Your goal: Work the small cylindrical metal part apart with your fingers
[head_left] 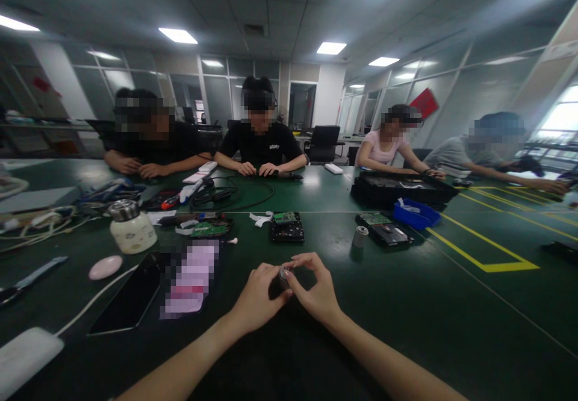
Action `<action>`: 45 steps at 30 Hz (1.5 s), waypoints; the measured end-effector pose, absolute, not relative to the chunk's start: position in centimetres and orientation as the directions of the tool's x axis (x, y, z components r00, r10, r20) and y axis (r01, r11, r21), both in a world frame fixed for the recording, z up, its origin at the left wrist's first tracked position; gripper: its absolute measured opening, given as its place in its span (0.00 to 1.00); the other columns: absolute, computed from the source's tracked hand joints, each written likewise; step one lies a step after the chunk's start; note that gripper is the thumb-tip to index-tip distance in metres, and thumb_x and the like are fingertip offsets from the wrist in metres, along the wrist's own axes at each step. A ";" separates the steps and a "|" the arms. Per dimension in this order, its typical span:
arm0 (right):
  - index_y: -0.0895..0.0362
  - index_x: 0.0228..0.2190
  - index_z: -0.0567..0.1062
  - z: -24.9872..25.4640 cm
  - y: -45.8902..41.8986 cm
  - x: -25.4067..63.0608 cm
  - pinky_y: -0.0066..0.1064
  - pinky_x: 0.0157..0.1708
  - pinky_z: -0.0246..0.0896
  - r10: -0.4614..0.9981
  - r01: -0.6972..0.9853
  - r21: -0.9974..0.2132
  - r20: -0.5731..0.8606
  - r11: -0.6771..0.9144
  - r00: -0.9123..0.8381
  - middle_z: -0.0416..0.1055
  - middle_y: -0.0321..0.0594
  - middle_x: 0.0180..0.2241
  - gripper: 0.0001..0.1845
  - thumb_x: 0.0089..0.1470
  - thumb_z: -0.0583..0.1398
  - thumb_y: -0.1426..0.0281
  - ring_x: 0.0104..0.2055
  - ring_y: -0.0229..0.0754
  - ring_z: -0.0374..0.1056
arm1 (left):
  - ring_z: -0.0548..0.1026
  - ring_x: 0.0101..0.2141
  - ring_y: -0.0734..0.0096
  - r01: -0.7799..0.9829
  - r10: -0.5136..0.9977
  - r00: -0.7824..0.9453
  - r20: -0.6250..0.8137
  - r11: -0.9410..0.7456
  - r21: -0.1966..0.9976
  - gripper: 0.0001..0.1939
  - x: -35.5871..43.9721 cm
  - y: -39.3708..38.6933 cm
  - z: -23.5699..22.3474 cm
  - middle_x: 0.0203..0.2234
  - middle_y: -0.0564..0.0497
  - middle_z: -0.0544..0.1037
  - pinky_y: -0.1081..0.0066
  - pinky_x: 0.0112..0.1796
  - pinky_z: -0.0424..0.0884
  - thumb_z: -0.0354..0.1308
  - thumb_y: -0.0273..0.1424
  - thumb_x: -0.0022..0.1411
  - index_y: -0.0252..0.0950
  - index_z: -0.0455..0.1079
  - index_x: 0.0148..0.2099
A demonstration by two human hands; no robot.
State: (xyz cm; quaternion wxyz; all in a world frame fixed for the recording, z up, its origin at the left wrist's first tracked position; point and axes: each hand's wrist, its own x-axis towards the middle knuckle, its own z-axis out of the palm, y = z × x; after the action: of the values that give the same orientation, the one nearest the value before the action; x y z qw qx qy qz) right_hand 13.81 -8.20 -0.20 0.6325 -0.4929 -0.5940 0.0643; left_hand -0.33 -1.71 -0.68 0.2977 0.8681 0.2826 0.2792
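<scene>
A small grey metal cylinder (283,276) is held between my two hands, just above the green tabletop at the lower middle. My left hand (257,295) grips it from the left with thumb and fingers curled. From the right, my right hand (318,292) pinches it, thumb and index finger at its top. The fingers cover most of the cylinder, so its lower part is hidden. A similar cylinder (360,236) stands upright farther right, beside an opened black device with a green circuit board (386,230). Straight ahead lies another opened device with a board (288,227).
On the left are a phone (130,295), a pink patterned packet (194,277), a cream flask (132,229), a pink oval object (105,267) and a white power bank (29,359). A blue tray (416,214) and black case (401,189) sit right. Several people work across the table.
</scene>
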 end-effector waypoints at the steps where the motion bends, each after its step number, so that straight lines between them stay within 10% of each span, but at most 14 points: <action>1: 0.53 0.30 0.69 -0.2 -8.1 13.8 0.39 0.40 0.66 0.667 0.508 -0.702 0.685 0.499 0.293 0.72 0.39 0.32 0.07 0.50 0.63 0.70 0.39 0.46 0.72 | 0.71 0.42 0.57 0.324 0.657 0.685 0.315 -0.662 0.676 0.16 -0.3 -1.7 -0.7 0.39 0.46 0.75 0.60 0.44 0.66 0.61 0.26 0.54 0.38 0.71 0.47; 18: 0.59 0.29 0.73 -3.3 -6.3 19.0 0.42 0.41 0.66 0.767 0.625 -0.753 0.522 0.208 0.373 0.74 0.37 0.32 0.10 0.54 0.64 0.65 0.38 0.43 0.72 | 0.72 0.44 0.57 0.331 0.698 0.658 0.283 -0.606 0.723 0.17 -0.3 -1.9 -0.6 0.42 0.46 0.74 0.59 0.47 0.66 0.62 0.34 0.55 0.40 0.71 0.49; 45: 0.52 0.26 0.66 -0.5 -7.9 14.3 0.38 0.39 0.67 0.716 0.440 -0.735 0.652 0.515 0.250 0.76 0.41 0.32 0.07 0.56 0.58 0.71 0.39 0.47 0.74 | 0.72 0.36 0.60 0.329 0.719 0.635 0.283 -0.583 0.742 0.08 -0.1 -1.8 -0.5 0.32 0.51 0.74 0.66 0.37 0.65 0.63 0.30 0.52 0.38 0.67 0.34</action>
State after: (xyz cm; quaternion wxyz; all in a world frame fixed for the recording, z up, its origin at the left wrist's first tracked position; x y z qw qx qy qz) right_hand 14.34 -7.92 -0.47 0.6284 -0.4799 -0.6023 0.1097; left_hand -0.13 -1.76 -0.51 0.3332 0.8404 0.3118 0.2923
